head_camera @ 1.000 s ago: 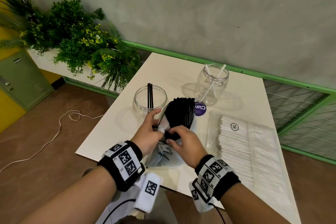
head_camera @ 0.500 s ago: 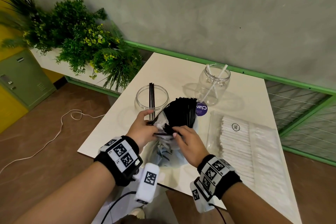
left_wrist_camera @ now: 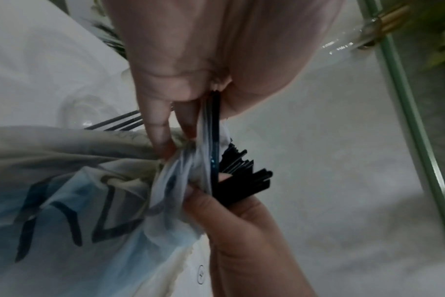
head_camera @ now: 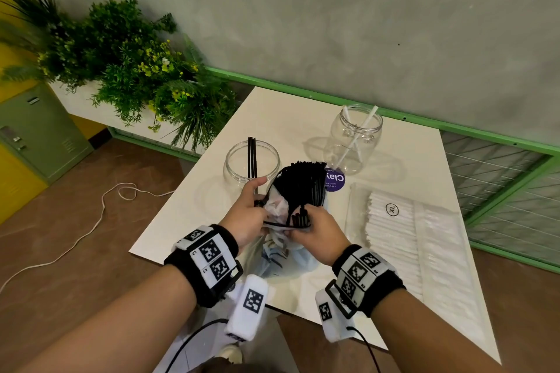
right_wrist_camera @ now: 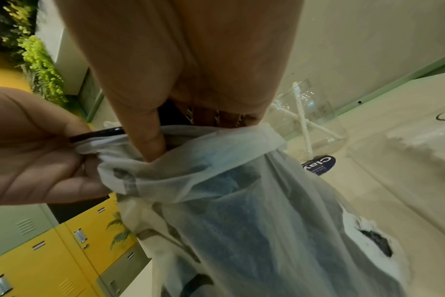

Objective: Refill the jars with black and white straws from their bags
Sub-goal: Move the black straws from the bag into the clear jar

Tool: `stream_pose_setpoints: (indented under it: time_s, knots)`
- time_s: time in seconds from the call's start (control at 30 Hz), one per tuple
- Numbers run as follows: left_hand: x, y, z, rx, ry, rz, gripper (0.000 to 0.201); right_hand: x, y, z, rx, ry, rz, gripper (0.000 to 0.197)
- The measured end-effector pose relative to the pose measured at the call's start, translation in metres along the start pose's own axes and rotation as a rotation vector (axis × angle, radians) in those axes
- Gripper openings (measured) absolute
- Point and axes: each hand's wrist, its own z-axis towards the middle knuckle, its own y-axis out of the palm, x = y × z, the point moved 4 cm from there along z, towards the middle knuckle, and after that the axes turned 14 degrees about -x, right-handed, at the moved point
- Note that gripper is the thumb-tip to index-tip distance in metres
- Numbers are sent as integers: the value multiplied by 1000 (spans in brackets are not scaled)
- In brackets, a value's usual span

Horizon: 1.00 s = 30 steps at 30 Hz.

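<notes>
White table [head_camera: 303, 118]: bearing both jars and both bags, all within reach.

Flat clear bag of white straws [head_camera: 403, 239]: lying on table's right side, unopened by the look of it, well apart from both hands; probably waiting its turn.

Thin printed plastic bag [right_wrist_camera: 241, 211]: held upright at near table edge, mouth gathered round bundle of black straws [head_camera: 304, 183] standing out of it; probably being peeled down to free the bundle.

Left hand [head_camera: 247, 213]: pinching bag rim together with a single black straw [left_wrist_camera: 214, 128], steadying the mouth.

Right hand [head_camera: 318, 232]: fingers curled round bundle's lower part, thumb tucked into bag rim.

Left jar [head_camera: 239, 166]: clear, open, holding a few black straws upright; just beyond left hand.

Right jar [head_camera: 357, 142]: clear, open, holding two crossed white straws.
</notes>
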Motion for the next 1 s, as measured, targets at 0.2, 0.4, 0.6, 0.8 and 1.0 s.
stream_pose_setpoints:
  time_s: [0.2, 0.4, 0.6, 0.8, 1.0]
  knots:
    - [-4, -9, -5, 22, -27, 367, 56, -7, -19, -6, -4, 6, 239, 20]
    - [-1, 0, -8, -40, -33, 420, 41, -13, -47, 0, 376, -80, -180, 44]
    - [-6, -2, -10, -68, -21, 322, 43, -24, -48, -13, 546, -190, -502, 61]
    - [-11, -6, -11, -110, 15, 368, 48, -26, 12, -35, 109, -337, -738, 45]
    - [-14, -3, -13, -107, 19, 360, 54, -13, 10, -17, 129, -173, -857, 40]
